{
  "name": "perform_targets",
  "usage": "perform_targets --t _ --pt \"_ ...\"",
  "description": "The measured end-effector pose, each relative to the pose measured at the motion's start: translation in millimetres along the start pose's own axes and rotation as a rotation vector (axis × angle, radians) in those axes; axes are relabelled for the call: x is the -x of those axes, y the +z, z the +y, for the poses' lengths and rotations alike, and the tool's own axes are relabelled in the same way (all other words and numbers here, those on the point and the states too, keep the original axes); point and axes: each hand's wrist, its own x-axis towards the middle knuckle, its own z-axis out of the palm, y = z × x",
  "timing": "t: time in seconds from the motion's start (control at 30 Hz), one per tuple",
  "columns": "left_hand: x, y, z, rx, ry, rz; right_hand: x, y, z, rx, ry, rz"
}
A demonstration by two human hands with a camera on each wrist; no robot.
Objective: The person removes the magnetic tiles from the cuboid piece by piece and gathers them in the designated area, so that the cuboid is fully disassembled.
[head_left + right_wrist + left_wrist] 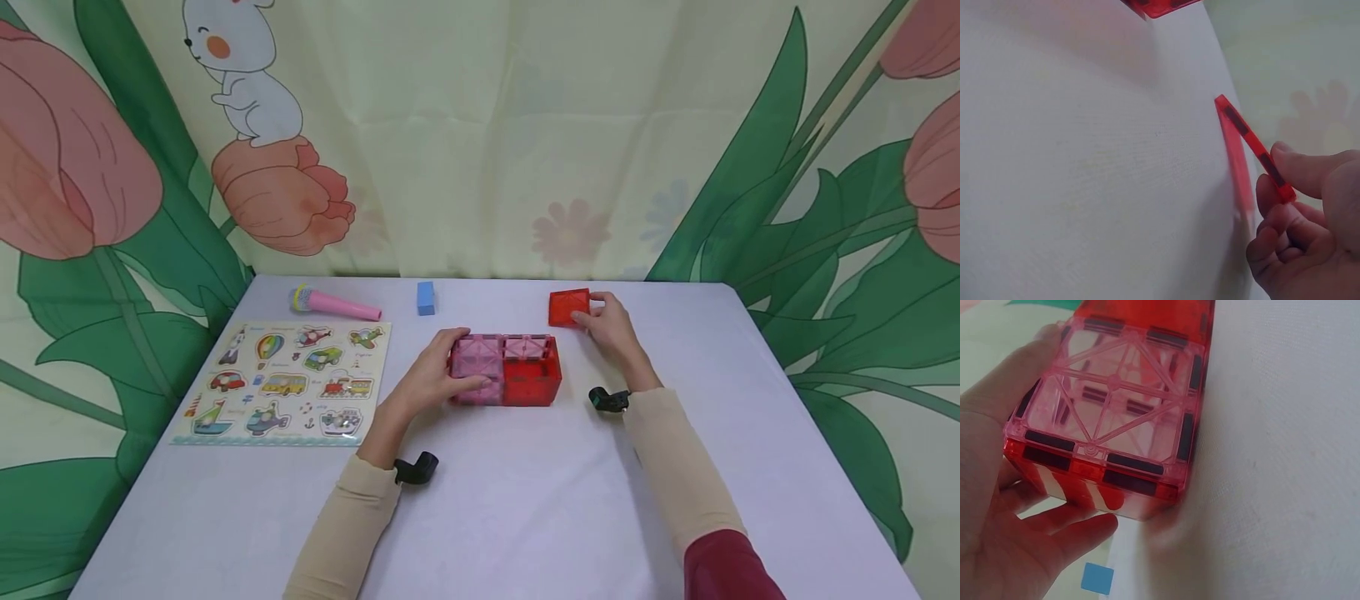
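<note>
A box built of see-through magnetic tiles, red with a pink square tile over its left half, stands mid-table. My left hand grips its left end, thumb on one side and fingers on the other. In the left wrist view, dark magnets show along the tile edges. Behind the box and to its right, my right hand pinches a red square magnetic tile between thumb and fingers. The right wrist view shows this red tile edge-on, tilted near the table surface, apart from the box.
A picture board with vehicle shapes lies on the left of the white table. Behind it are a pink toy microphone and a small blue block. A flowered curtain hangs along the table's far edge.
</note>
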Motion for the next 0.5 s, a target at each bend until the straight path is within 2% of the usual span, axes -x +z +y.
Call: perform_targets --t 0.27,0.5 --pt "0.7 2.0 -0.2 -0.003 -0.009 -0.004 -4.4 -1.0 -3.5 0.088 0.071 0.020" --pt "0.6 1.2 1.1 -0.001 -0.002 0.011 -6.9 -2.7 -4.2 0.176 0.061 0.034"
